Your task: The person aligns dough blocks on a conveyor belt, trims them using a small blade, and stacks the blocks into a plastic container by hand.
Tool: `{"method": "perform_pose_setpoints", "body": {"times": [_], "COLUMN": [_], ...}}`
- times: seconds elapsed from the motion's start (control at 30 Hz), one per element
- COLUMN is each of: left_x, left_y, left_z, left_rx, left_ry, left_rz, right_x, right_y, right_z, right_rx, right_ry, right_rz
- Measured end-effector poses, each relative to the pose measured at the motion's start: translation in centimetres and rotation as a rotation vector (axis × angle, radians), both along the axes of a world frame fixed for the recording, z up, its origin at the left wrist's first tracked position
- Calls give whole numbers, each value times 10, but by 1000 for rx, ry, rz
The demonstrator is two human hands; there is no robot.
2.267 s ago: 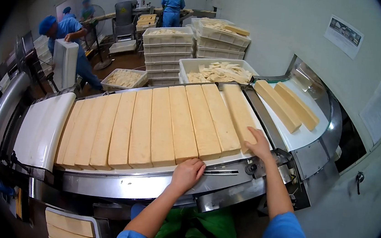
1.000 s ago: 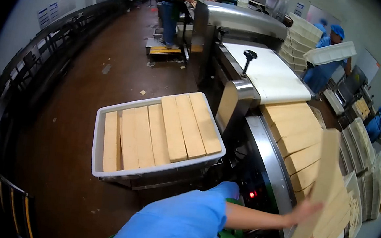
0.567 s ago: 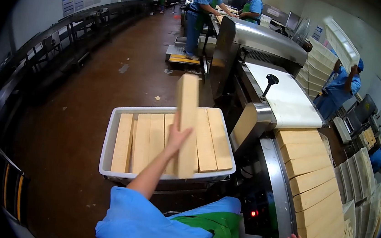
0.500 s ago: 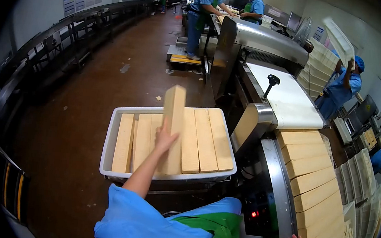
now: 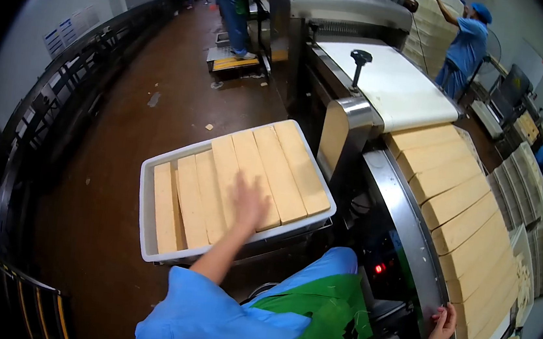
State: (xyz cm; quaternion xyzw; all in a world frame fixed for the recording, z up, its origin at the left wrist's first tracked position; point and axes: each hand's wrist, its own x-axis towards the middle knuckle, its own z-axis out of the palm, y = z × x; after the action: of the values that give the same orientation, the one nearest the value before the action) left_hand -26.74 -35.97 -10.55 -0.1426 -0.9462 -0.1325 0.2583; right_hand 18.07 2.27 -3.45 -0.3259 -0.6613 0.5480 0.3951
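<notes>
My left hand (image 5: 250,201), slightly blurred, is over the long pale-yellow blocks (image 5: 223,158) in a white tray, fingers spread and holding nothing. The blocks lie side by side in the tray (image 5: 144,213), those on its right side higher than those on its left. At the lower right, my right hand (image 5: 444,322) rests by the metal edge of the curved conveyor (image 5: 405,212), near the ends of its block row (image 5: 470,215). Its fingers are loosely bent and apart, with nothing held.
Beyond the row are a white belt (image 5: 388,82), a black knob (image 5: 360,58) and a metal machine (image 5: 345,10). Stacked white crates (image 5: 524,184) stand at the right. One person (image 5: 464,47) reaches up near tall crates; another (image 5: 233,12) stands on a step platform.
The block my left hand held upright over the tray has been lowered among the others and let go. My right hand stays by the conveyor edge. The view has turned and shifted.
</notes>
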Motion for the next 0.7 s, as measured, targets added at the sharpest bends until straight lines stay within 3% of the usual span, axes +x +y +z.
{"method": "perform_pose_setpoints", "body": {"times": [0.03, 0.07, 0.1, 0.13, 0.17, 0.2, 0.27, 0.33, 0.37, 0.53, 0.57, 0.63, 0.7], "left_x": [19, 26, 63, 91, 120, 147, 178, 202, 205, 215, 207, 205, 205], "left_y": [39, 66, 109, 137, 173, 200, 261, 323, 335, 375, 372, 369, 370], "left_z": [17, -16, 11, 20, -23, -41, -126, -226, -238, -258, -246, -236, -243], "left_rx": [143, 82, 518, 476, 527, 581, 600, 817, 810, 95, 115, 268, 206], "left_ry": [86, -98, -164, -422, -474, -722, -1326, -1924, -1932, -1082, -1393, -1497, -1444], "left_rz": [-189, -545, -781, -943, -1016, -1057, -1053, -511, -519, -524, -493, -448, -493], "right_x": [5, 11, 6, 12, 18, 25, 22, 16, 15, 3, 2, -1, 3], "right_y": [-3, -5, -18, -18, -16, -17, -19, -21, -21, -29, -29, -30, -27], "right_z": [0, 1, 8, 2, -8, -15, -14, -11, -12, 0, 1, 2, -5], "right_rx": [138, 277, 298, 293, 379, 465, 482, 781, 788, 757, 765, 748, 757], "right_ry": [-131, -265, -273, -286, -345, -407, -490, -580, -630, -759, -783, -784, -777], "right_rz": [-94, -188, -300, -318, -379, -439, -511, -502, -485, -499, -499, -505, -512]}}
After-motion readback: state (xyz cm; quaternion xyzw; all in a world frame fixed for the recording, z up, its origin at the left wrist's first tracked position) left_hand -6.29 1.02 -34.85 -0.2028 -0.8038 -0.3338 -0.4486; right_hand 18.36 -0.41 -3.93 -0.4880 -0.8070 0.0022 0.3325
